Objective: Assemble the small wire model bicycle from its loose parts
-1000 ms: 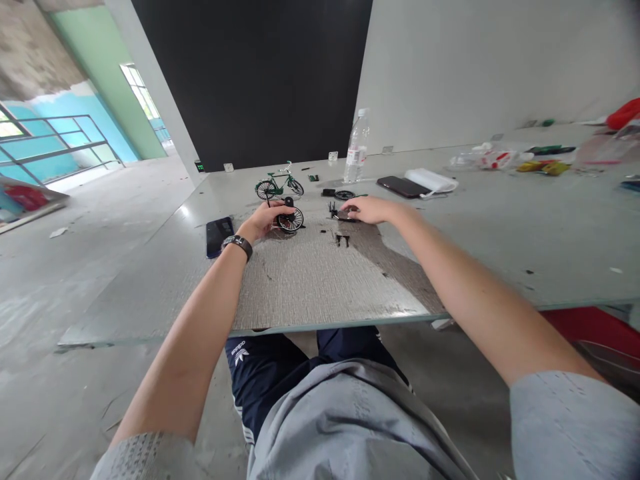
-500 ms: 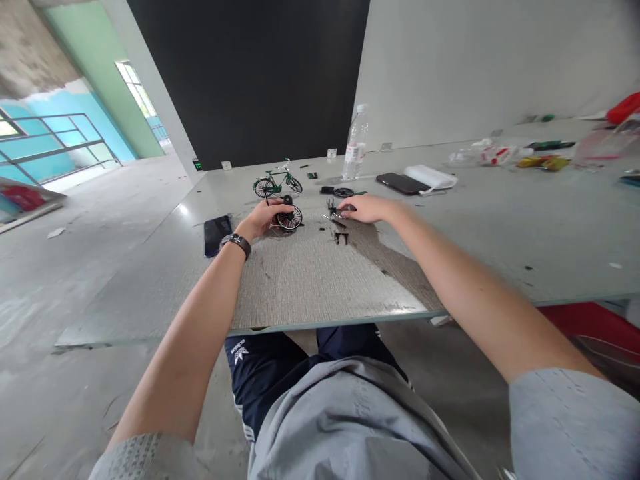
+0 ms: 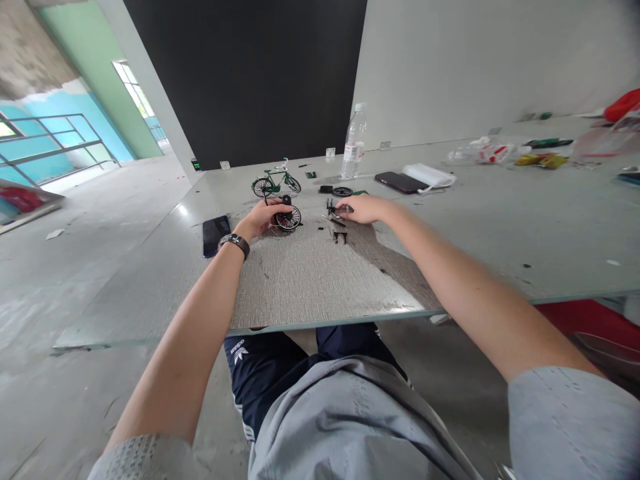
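Observation:
My left hand (image 3: pixel 264 215) is closed around a partly built model bicycle, low over the tabletop. Its spoked black wheel (image 3: pixel 289 218) faces me, and the fingers hide much of the rest. To the right, my right hand (image 3: pixel 364 208) rests low over small loose pieces, fingertips curled together; what they pinch, if anything, is too small to make out. Just left of those fingertips lie a small black part (image 3: pixel 329 205) and a thin tool with a silver tip (image 3: pixel 334 220). Closer to me sits a forked black piece (image 3: pixel 341 237). A loose wheel (image 3: pixel 343 191) lies flat beyond my right hand.
A green model bicycle (image 3: pixel 276 181) stands behind my left hand. One phone (image 3: pixel 216 235) lies at the left; another dark phone (image 3: pixel 399 182) lies beside a white object (image 3: pixel 431 175) at the right. A plastic bottle (image 3: pixel 354 143) stands at the back. The table's front edge (image 3: pixel 340 321) is near my lap.
My right fingertips have shifted very slightly among the small parts. My left hand keeps its hold on the partly built model bicycle. The whole view has moved a little.

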Tool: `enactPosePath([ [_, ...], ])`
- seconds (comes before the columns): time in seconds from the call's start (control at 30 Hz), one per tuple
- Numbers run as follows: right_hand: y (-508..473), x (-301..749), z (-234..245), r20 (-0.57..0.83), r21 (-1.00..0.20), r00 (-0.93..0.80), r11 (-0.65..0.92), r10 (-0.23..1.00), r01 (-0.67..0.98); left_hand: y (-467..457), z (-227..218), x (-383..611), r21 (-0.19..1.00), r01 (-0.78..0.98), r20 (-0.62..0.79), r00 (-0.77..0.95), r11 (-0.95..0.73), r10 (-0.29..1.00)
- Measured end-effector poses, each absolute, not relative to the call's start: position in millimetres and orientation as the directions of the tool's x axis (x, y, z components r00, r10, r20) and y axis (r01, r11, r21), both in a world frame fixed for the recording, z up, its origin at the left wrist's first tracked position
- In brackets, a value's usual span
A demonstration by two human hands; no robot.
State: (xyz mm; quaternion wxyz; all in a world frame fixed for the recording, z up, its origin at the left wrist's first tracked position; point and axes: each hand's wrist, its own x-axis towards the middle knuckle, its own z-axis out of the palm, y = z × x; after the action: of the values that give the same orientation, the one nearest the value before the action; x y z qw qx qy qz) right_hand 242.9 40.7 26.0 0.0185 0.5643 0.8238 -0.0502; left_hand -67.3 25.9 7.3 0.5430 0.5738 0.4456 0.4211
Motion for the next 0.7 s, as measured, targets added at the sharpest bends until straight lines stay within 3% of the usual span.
enactPosePath([
  [0.2,43,249,28,-0.096,-0.091,-0.374,0.366,0.923,0.926,24,11,-69,0.994,0.112,-0.038,0.266,0.008,0.963],
  [0.4,55,271,27,-0.046,-0.023,-0.239,0.238,0.970,0.971,22,12,-68,0.991,0.133,-0.049,0.255,0.015,0.966],
  [0.7,45,254,28,0.054,-0.178,-0.294,0.299,0.954,0.937,23,12,-66,0.989,0.151,-0.043,0.232,0.007,0.972],
])
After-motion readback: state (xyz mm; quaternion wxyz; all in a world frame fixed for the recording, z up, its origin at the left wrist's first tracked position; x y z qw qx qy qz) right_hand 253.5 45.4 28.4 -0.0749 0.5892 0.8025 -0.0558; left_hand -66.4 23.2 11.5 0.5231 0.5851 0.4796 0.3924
